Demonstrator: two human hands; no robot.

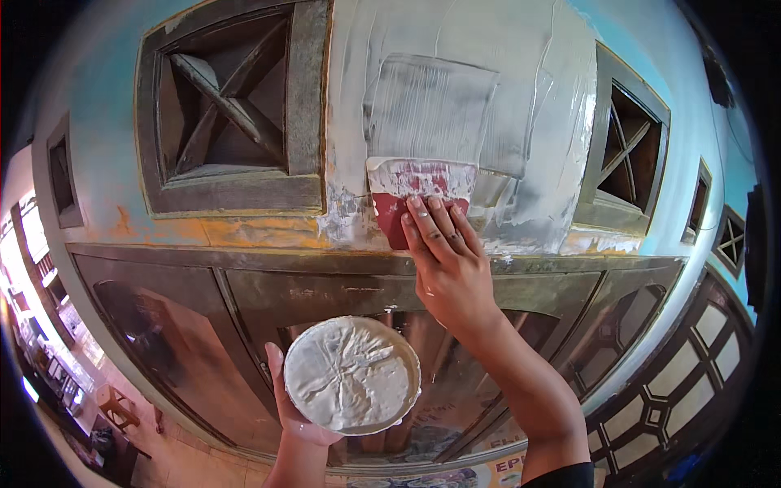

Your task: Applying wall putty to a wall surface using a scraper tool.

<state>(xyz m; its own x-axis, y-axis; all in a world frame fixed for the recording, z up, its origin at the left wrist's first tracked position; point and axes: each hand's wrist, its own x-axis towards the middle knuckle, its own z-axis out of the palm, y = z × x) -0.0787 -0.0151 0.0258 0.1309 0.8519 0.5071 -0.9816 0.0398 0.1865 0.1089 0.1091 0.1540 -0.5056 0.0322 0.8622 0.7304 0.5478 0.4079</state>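
Note:
My right hand [443, 240] presses a dark red, flat scraper [390, 207] against the wall, fingers laid over its face. White paste smears the scraper's upper edge. Just above it, a streaked grey-white patch of wet filler [431, 106] covers the wall between two framed vents. Lower down, my left hand [297, 415] holds up a round tub of white filler [350, 374] from below and the side. The filler's surface is creased and lumpy, nearly level with the rim. Most of the left fingers are hidden beneath the tub.
A wooden vent frame with crossed slats [307, 191] is at the left, a similar vent [606, 207] at the right. Below runs a brown wooden frame with glass panels [333, 281]. A small stool [118, 407] stands on the tiled floor [195, 464] at lower left.

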